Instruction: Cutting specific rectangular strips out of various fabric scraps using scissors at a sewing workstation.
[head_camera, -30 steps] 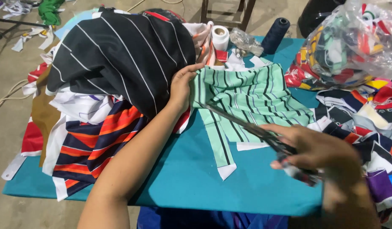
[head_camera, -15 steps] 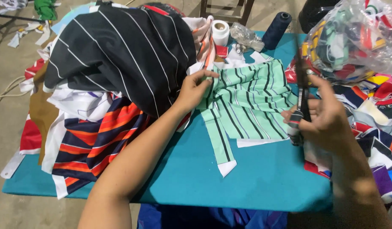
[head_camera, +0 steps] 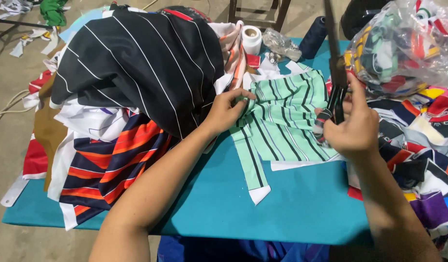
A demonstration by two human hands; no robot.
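Nearest, bare teal bench (head_camera: pixel 301 213). Just beyond, the left hand (head_camera: pixel 226 111) pinches the left edge of the green striped fabric (head_camera: pixel 282 121), which lies flat mid-bench. Right hand (head_camera: pixel 352 128) is clenched round the scissors (head_camera: pixel 336 73), blades tipped up and clear of the cloth — looks like a pause between cuts. Next cut calls for dropping the blades to the fabric's edge. Left, a black striped pile (head_camera: pixel 141 63); far right, a bag of scraps (head_camera: pixel 403 43).
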